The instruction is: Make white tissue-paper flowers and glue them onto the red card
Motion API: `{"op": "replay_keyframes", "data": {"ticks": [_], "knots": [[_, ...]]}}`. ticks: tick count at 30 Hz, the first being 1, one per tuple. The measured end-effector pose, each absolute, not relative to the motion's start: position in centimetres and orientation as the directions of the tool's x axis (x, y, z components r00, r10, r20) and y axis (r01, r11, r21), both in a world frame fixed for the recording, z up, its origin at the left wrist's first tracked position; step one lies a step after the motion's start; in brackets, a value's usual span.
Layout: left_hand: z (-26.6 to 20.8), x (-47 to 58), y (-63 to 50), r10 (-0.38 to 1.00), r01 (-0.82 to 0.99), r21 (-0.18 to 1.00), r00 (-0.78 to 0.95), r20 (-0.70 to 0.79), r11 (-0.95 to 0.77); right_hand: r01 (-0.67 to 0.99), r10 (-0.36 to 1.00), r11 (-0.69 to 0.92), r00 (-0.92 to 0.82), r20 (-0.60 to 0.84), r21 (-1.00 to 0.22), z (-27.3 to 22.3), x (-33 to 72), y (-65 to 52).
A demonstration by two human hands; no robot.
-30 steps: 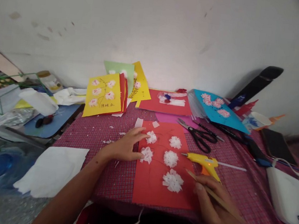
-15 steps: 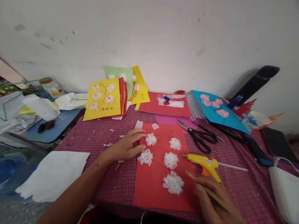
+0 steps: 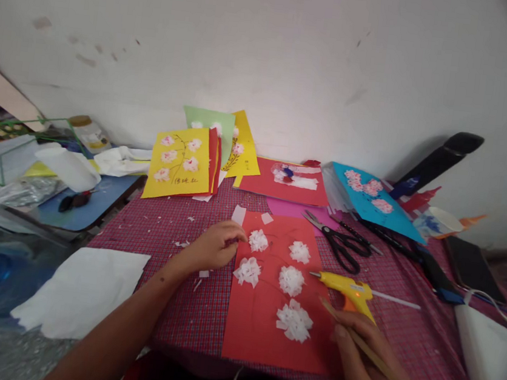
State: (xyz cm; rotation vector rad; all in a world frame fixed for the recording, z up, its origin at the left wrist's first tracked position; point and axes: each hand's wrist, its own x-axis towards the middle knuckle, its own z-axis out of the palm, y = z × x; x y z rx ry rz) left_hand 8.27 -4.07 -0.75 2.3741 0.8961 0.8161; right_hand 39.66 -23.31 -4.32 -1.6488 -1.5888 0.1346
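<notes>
A red sheet of paper [image 3: 258, 343] lies in front of me with several ruffled white tissue-paper flowers [image 3: 291, 281] and faint stem lines on it. My left hand [image 3: 216, 247] is at the sheet's left edge beside the upper-left flower, its fingers bent with a gap between thumb and forefinger. In my right hand [image 3: 365, 355], over the sheet's lower right, is a thin wooden stick [image 3: 372, 352], held like a pen with its tapered tip pointing at the paper. A yellow glue gun [image 3: 347, 286] lies just beyond that hand, with a glue stick in its back.
Black scissors [image 3: 336, 242] lie behind the glue gun. Yellow flower cards [image 3: 178, 166] stand at back left; a blue card [image 3: 374, 194] leans at back right. White tissue [image 3: 81, 292] hangs at the table's left edge. A white box [image 3: 484, 356] sits at right.
My left hand has drawn back left from the flowers, its fingers now more bent. My right hand still holds the stick over the paper. The view has shifted slightly.
</notes>
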Motion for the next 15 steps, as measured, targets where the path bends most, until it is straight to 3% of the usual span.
{"op": "replay_keyframes", "data": {"ticks": [7, 11, 15], "knots": [[-0.6, 8.2, -4.6, 0.624, 0.427, 0.556, 0.749, 0.225, -0.713, 0.842, 0.813, 0.475, -0.309, 0.494, -0.256, -4.1, 42.1, -23.9], [-0.6, 8.1, -4.8, 0.599, 0.415, 0.546, 0.772, 0.213, -0.728, 0.852, 0.815, 0.521, -0.483, 0.32, -0.042, -3.8, 42.9, -23.8], [-0.8, 8.1, -4.7, 0.597, 0.416, 0.539, 0.772, 0.217, -0.733, 0.854, 0.838, 0.515, -0.519, 0.165, 0.071, -3.6, 43.0, -23.0]]}}
